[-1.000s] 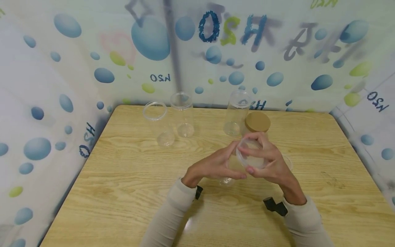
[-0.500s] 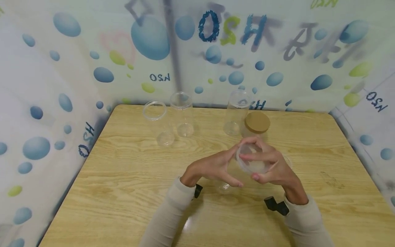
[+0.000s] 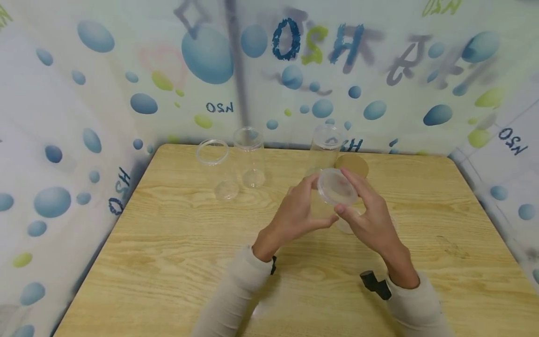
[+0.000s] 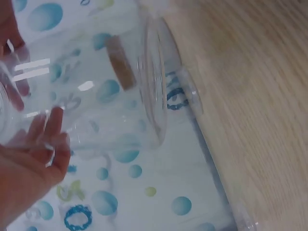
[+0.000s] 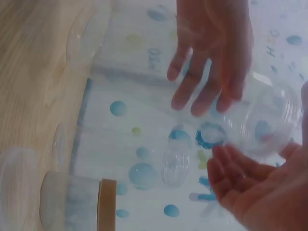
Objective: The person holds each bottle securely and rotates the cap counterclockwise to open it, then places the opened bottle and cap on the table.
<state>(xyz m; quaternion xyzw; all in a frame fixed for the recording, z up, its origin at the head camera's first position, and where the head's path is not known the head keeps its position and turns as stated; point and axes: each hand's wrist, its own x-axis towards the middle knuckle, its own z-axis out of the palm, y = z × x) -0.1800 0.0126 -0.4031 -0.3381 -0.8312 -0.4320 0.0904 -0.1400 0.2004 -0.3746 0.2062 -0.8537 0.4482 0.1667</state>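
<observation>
Between both hands is a clear plastic jar with a whitish see-through lid at its top end. My left hand holds the jar's side, thumb and fingers bent around it. On the other side, my right hand has its thumb and fingers at the lid's rim. In the right wrist view the left hand reaches across the jar from above, while the right hand lies along the lid end. The jar's lower part is hard to make out in the head view.
Two clear open jars stand at the back left. Behind the hands are another clear jar and a jar with a brown lid. A whitish round piece lies on the wooden table. Printed fabric walls enclose the table.
Both hands have risen and shifted away from the body with the jar. The right fingers, spread across the lid before, are now at its rim, and the lid's face shows more fully.
</observation>
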